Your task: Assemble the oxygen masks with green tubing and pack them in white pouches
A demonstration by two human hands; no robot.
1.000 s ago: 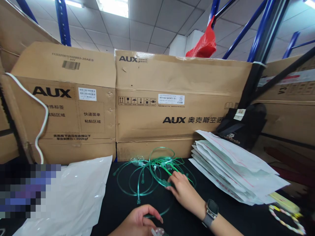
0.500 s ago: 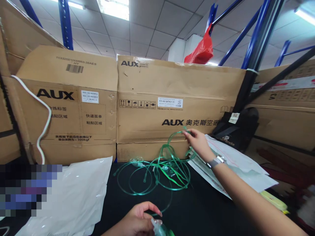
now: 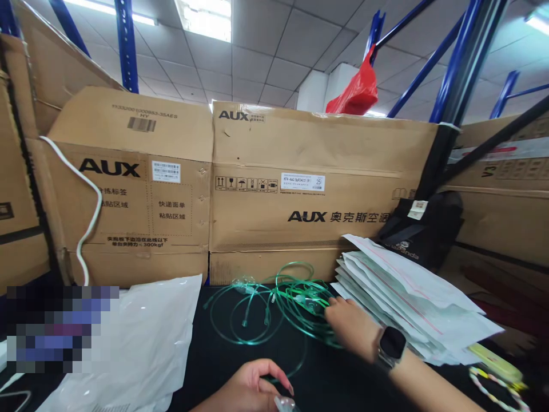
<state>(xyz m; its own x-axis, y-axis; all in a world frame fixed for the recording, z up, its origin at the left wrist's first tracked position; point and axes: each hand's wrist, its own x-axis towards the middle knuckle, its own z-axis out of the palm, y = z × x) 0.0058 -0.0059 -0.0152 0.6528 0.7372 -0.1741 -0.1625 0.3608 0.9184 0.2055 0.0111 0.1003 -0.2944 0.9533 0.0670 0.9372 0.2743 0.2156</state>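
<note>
Loops of clear green tubing [image 3: 295, 326] with small end connectors lie on the black tabletop [image 3: 231, 366]. Among the coils is a transparent mask-like piece [image 3: 309, 302], with another clear part [image 3: 245, 284] at their left. My right hand [image 3: 354, 326], a watch on its wrist, is at the right side of the coils. Its fingers are curled down on the tubing, fingertips largely hidden. Low in the view, my left hand [image 3: 253, 386] has thumb and fingers closed on a clear plastic mask [image 3: 286, 404], mostly cut off by the bottom edge. One thin tube runs from the coils toward this hand.
White plastic packets [image 3: 141, 337] lie at the left, and a stack of white packets [image 3: 412, 303] at the right. Large cardboard boxes [image 3: 317, 143] stand behind. A black bag [image 3: 422, 229], a yellow item [image 3: 500, 363] and a beaded loop [image 3: 493, 389] are at the right.
My right hand has come down from above the coils, bringing the raised tubing onto the pile. My left hand has barely moved; less of the mask shows. The view has shifted slightly.
</note>
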